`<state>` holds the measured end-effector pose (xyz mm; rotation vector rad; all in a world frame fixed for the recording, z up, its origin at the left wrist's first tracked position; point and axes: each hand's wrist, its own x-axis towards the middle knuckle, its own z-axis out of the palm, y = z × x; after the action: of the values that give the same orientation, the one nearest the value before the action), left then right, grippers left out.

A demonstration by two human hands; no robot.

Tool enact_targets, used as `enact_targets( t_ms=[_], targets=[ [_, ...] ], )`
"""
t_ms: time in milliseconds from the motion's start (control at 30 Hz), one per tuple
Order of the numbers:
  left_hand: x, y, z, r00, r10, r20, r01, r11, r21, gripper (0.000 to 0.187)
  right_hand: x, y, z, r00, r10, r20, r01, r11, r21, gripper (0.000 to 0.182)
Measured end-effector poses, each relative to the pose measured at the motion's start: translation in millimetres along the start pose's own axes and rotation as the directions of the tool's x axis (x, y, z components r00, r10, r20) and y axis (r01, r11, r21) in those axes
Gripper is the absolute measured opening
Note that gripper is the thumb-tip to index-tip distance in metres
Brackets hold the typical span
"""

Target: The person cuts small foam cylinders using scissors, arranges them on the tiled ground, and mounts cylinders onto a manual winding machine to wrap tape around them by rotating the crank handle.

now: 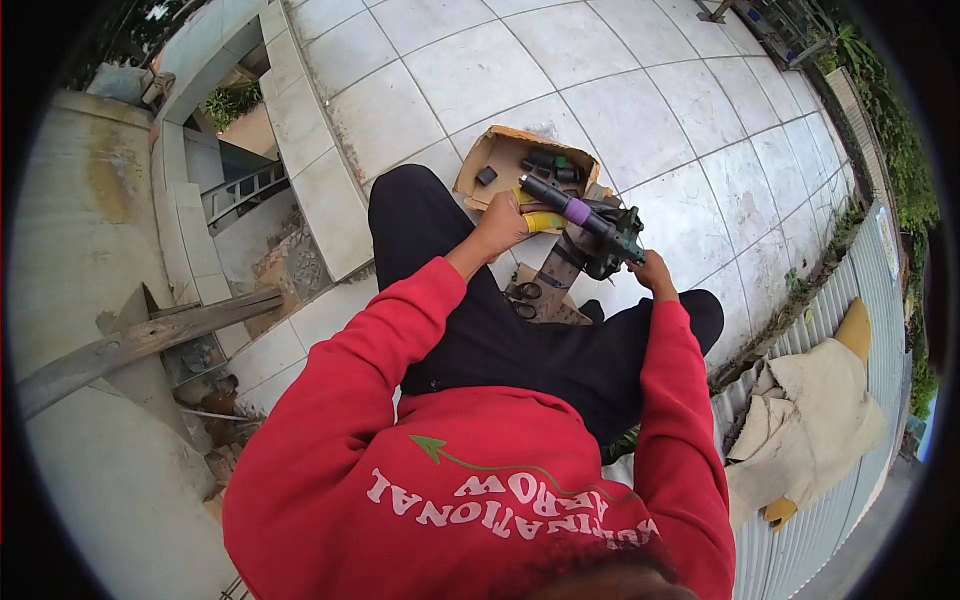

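Note:
My left hand (502, 226) is closed around a yellow-handled tool (545, 221), whose far end is hidden behind a dark tubular device. That device carries a purple band (577, 211) and slants down to the right over a bulky black machine part (603, 258). At its lower right end, the fingers of my right hand (653, 272) close on it. Below the device, between my legs, a brown patterned strip (560, 268) leads down to a piece of cardboard (557, 312). Dark ring-shaped handles (526, 292) lie there.
Just beyond my hands stands an open cardboard box (478, 160) with black parts (550, 165) in it. White floor tiles (480, 75) spread around. To the left are a low tiled ledge (315, 170) and a wooden beam (150, 345); to the right, a beige cloth (810, 420) on corrugated sheet (850, 300).

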<state>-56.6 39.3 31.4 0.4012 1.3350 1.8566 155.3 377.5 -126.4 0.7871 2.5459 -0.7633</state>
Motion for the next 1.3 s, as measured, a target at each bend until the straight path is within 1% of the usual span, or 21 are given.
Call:
enact_targets(
  t_ms=[33, 133, 200, 267, 333, 367, 433, 500, 567, 633, 700, 767, 833, 967, 1033, 1100, 1133, 1200, 1267, 1300],
  targets=[
    [0, 1, 0, 1.0, -0.018, -0.003, 0.018, 1.0, 0.001, 0.034, -3, -5, -3, 1.0, 0.0, -0.002, 0.0, 1.0, -0.002, 0.027],
    [2, -4, -2, 1.0, -0.009, 0.008, 0.009, 1.0, 0.016, 0.035, -11, -19, -13, 0.999, 0.029, -0.022, -0.031, 0.998, -0.054, 0.024],
    [3, -9, -3, 1.0, 0.0, 0.01, 0.0, 1.0, 0.015, 0.035, -10, -17, -12, 0.995, 0.005, -0.097, -0.009, 0.999, -0.039, 0.018],
    [4, -11, -3, 1.0, 0.009, 0.012, -0.009, 1.0, 0.015, 0.034, -10, -22, -18, 0.993, -0.003, -0.122, -0.001, 1.0, -0.032, 0.017],
    [3, -13, -4, 1.0, 0.013, 0.0, -0.013, 0.995, 0.103, 0.03, -8, -22, -19, 0.99, -0.009, -0.144, 0.006, 1.0, -0.024, 0.017],
    [3, -15, -5, 1.0, 0.013, -0.001, -0.013, 0.995, 0.103, 0.03, -5, -20, -18, 0.989, 0.005, -0.147, -0.008, 1.0, -0.021, 0.018],
    [4, -15, -7, 0.998, -0.063, 0.001, 0.063, 0.995, 0.078, 0.025, -4, -18, -17, 0.989, 0.018, -0.149, -0.021, 1.0, -0.019, 0.02],
    [2, -15, -7, 0.998, -0.059, 0.012, 0.058, 0.997, 0.047, 0.024, -4, -21, -18, 0.981, 0.013, -0.192, -0.019, 0.999, -0.03, 0.022],
    [2, -20, -10, 0.998, -0.055, 0.025, 0.055, 0.998, 0.017, 0.023, -3, -22, -19, 0.98, 0.032, -0.198, -0.038, 0.999, -0.025, 0.022],
    [2, -22, -13, 0.998, -0.045, 0.037, 0.038, 0.985, 0.171, 0.022, -4, -25, -22, 0.977, 0.053, -0.206, -0.058, 0.998, -0.019, 0.023],
    [-1, -23, -13, 0.998, -0.024, 0.062, 0.012, 0.982, 0.188, 0.021, -5, -30, -26, 0.976, 0.092, -0.197, -0.097, 0.995, -0.02, 0.022],
    [-7, -22, -11, 0.996, -0.005, 0.087, -0.013, 0.979, 0.204, 0.021, -3, -27, -24, 0.972, 0.098, -0.215, -0.109, 0.993, -0.039, 0.022],
    [-13, -23, -9, 0.986, 0.069, 0.152, -0.113, 0.947, 0.301, 0.023, -2, -27, -25, 0.967, 0.105, -0.233, -0.122, 0.991, -0.06, 0.024],
    [-19, -26, -6, 0.986, 0.119, 0.115, -0.151, 0.929, 0.339, 0.023, -4, -36, -33, 0.963, 0.145, -0.228, -0.161, 0.986, -0.053, 0.024],
    [-20, -25, -6, 0.98, 0.168, 0.103, -0.195, 0.899, 0.391, 0.021, -5, -39, -36, 0.963, 0.163, -0.216, -0.177, 0.983, -0.047, 0.025],
    [-22, -21, -5, 0.984, 0.146, 0.101, -0.176, 0.89, 0.42, 0.023, -5, -37, -35, 0.946, 0.172, -0.275, -0.186, 0.982, -0.025, 0.025],
    [-23, -21, -5, 0.987, 0.123, 0.102, -0.156, 0.88, 0.449, 0.024, -4, -38, -36, 0.947, 0.171, -0.274, -0.185, 0.982, -0.026, 0.025],
    [-24, -20, -4, 0.987, 0.129, 0.095, -0.158, 0.885, 0.437, 0.024, -3, -38, -38, 0.914, 0.153, -0.376, -0.182, 0.983, -0.041, 0.023],
    [-24, -21, -5, 0.987, 0.135, 0.09, -0.161, 0.891, 0.426, 0.025, -3, -40, -43, 0.911, 0.16, -0.38, -0.189, 0.981, -0.04, 0.023],
    [-23, -21, -6, 0.985, 0.148, 0.094, -0.174, 0.87, 0.461, 0.025, -3, -42, -46, 0.908, 0.166, -0.384, -0.195, 0.98, -0.04, 0.023]
  ],
)
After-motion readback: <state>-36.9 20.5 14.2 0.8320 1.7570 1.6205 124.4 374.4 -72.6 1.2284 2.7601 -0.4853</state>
